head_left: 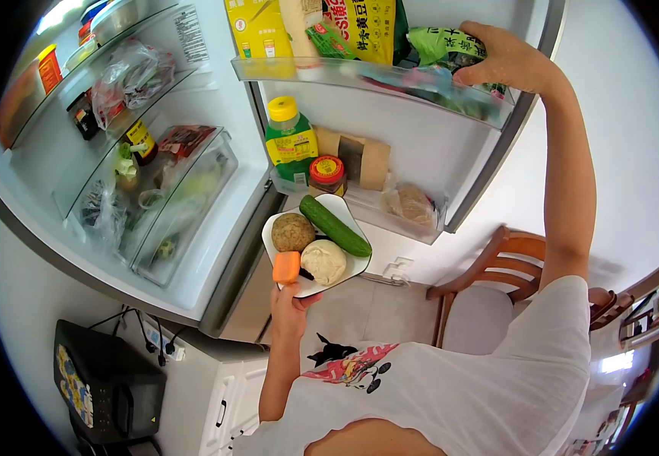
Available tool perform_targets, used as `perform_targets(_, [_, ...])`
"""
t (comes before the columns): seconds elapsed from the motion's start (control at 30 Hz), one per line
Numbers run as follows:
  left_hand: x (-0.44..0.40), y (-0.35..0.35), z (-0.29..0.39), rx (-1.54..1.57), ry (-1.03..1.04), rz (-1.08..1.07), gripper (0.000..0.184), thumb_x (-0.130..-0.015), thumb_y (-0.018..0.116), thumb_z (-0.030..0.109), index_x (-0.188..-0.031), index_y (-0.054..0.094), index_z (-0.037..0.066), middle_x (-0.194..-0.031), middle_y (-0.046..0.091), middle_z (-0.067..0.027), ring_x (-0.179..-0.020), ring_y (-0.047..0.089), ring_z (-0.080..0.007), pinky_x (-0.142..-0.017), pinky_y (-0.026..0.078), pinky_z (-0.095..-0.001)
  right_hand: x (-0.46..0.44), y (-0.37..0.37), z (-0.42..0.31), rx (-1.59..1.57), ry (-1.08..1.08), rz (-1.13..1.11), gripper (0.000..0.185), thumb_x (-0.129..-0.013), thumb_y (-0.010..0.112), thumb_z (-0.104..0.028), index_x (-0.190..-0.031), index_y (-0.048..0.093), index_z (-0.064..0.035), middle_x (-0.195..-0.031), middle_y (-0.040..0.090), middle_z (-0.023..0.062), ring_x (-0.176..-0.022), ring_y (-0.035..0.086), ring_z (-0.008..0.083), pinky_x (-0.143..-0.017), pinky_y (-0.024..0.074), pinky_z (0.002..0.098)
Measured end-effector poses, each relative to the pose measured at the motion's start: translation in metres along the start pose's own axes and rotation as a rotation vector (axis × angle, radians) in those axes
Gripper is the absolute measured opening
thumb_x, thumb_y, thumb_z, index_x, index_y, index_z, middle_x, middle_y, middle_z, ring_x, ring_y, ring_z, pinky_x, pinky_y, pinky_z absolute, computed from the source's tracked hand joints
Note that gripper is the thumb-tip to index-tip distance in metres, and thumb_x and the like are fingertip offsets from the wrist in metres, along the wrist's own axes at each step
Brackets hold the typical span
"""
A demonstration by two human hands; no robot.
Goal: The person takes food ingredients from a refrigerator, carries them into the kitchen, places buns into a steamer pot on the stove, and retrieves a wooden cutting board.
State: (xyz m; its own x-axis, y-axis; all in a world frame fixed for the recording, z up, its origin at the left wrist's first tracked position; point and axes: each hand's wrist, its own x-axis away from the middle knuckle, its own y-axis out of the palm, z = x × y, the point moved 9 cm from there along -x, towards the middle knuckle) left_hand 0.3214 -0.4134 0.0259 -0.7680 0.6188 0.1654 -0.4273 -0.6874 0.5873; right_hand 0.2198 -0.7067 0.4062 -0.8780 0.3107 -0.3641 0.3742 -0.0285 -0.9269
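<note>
My left hand (290,308) is closed on the lower edge of a white plate (354,266), holding it in front of the fridge door. On the plate lie a green cucumber (335,226), a brown potato-like vegetable (293,232), a pale round piece (323,262) of a kind I cannot make out, and an orange block (286,267) like cut carrot. Up at the right end of the upper door shelf (307,70), my right hand (516,59) grips a green printed bag (440,45), thumb below and fingers over it. Yellow packets (371,30) stand farther left on that shelf.
The lower door shelf holds a yellow-capped green bottle (291,144), a red-lidded jar (327,175) and bagged food (408,204). Fridge shelves with a clear drawer (181,205) are at left. A wooden chair (489,296) stands right, a black appliance (109,384) lower left.
</note>
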Motion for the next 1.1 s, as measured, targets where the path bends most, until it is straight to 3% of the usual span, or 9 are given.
perform_targets(0.07, [0.002, 0.001, -0.002, 0.004, 0.004, 0.005, 0.038, -0.076, 0.043, 0.011, -0.111, 0.041, -0.002, -0.098, 0.053, -0.0102, -0.083, 0.059, -0.0212, -0.062, 0.055, -0.0353, 0.001, -0.004, -0.004, -0.008, -0.036, 0.049, 0.058, -0.056, 0.065, -0.036, -0.099, 0.054, 0.0011, -0.082, 0.058, 0.0174, -0.074, 0.054, 0.0290, -0.070, 0.0439, 0.0349])
perform_targets(0.27, [0.015, 0.007, -0.005, 0.006, 0.029, 0.065, 0.036, -0.076, 0.044, 0.012, -0.110, 0.041, -0.001, -0.097, 0.053, -0.0090, -0.084, 0.059, -0.0212, -0.064, 0.054, -0.0359, 0.037, -0.031, -0.037, -0.005, 0.098, 0.203, 0.050, -0.064, 0.068, -0.027, -0.101, 0.051, 0.0016, -0.079, 0.060, 0.0122, -0.066, 0.056, 0.0181, -0.060, 0.0460, 0.0270])
perform_targets(0.3, [0.018, 0.007, -0.006, 0.001, 0.033, 0.072, 0.036, -0.077, 0.044, 0.012, -0.110, 0.041, -0.001, -0.097, 0.053, -0.0091, -0.084, 0.059, -0.0210, -0.065, 0.054, -0.0356, 0.049, -0.046, -0.053, -0.032, 0.027, 0.391, 0.045, -0.069, 0.063, -0.027, -0.105, 0.051, -0.0029, -0.078, 0.060, 0.0120, -0.067, 0.058, 0.0176, -0.060, 0.0473, 0.0257])
perform_targets(0.4, [0.026, 0.007, -0.008, -0.006, 0.043, 0.106, 0.036, -0.077, 0.044, 0.013, -0.110, 0.041, -0.001, -0.098, 0.053, -0.0090, -0.084, 0.059, -0.0204, -0.066, 0.054, -0.0353, 0.052, -0.054, 0.038, -0.838, 0.050, 0.701, 0.031, -0.076, 0.055, -0.028, -0.097, 0.054, -0.0045, -0.068, 0.058, 0.0090, -0.056, 0.056, 0.0153, -0.050, 0.0462, 0.0259])
perform_targets(0.47, [0.034, 0.010, -0.008, -0.013, 0.059, 0.114, 0.036, -0.078, 0.043, 0.013, -0.111, 0.041, -0.001, -0.099, 0.053, -0.0087, -0.084, 0.059, -0.0195, -0.067, 0.054, -0.0354, 0.096, -0.051, -0.037, -0.188, -0.073, 0.741, 0.052, -0.064, 0.073, -0.024, -0.102, 0.049, 0.0018, -0.081, 0.058, 0.0092, -0.071, 0.055, 0.0159, -0.063, 0.0444, 0.0246])
perform_targets(0.5, [0.037, 0.009, -0.008, -0.017, 0.067, 0.118, 0.037, -0.078, 0.044, 0.013, -0.112, 0.041, -0.001, -0.101, 0.053, -0.0082, -0.085, 0.059, -0.0189, -0.067, 0.054, -0.0355, 0.106, -0.046, -0.043, -0.288, -0.088, 0.766, 0.051, -0.064, 0.074, -0.021, -0.101, 0.049, 0.0013, -0.081, 0.058, 0.0084, -0.071, 0.055, 0.0140, -0.062, 0.0445, 0.0229])
perform_targets(0.73, [0.070, 0.000, -0.002, -0.014, 0.110, 0.230, 0.040, -0.079, 0.042, 0.013, -0.116, 0.039, -0.001, -0.106, 0.052, -0.0085, -0.090, 0.057, -0.0183, -0.070, 0.053, -0.0367, 0.123, 0.059, -0.046, -0.880, -0.026, 0.513, 0.057, -0.060, 0.076, -0.014, -0.106, 0.046, -0.0004, -0.086, 0.059, 0.0072, -0.077, 0.056, 0.0134, -0.070, 0.0455, 0.0248])
perform_targets(0.93, [0.094, -0.022, 0.006, -0.015, 0.146, 0.267, 0.040, -0.079, 0.042, 0.013, -0.116, 0.039, 0.000, -0.105, 0.052, -0.0082, -0.090, 0.057, -0.0176, -0.071, 0.053, -0.0360, 0.135, 0.188, -0.058, -0.935, 0.214, 0.082, 0.050, -0.064, 0.071, -0.014, -0.105, 0.049, 0.0031, -0.088, 0.059, 0.0087, -0.078, 0.055, 0.0135, -0.072, 0.0441, 0.0254])
perform_targets(1.1, [0.121, -0.044, 0.020, 0.003, 0.166, 0.271, 0.037, -0.079, 0.043, 0.012, -0.114, 0.040, 0.000, -0.102, 0.052, -0.0072, -0.087, 0.057, -0.0173, -0.071, 0.053, -0.0355, 0.163, 0.257, -0.073, -1.250, 0.378, 0.005, 0.043, -0.068, 0.068, -0.016, -0.103, 0.052, 0.0035, -0.087, 0.058, 0.0065, -0.076, 0.053, 0.0117, -0.071, 0.0430, 0.0246])
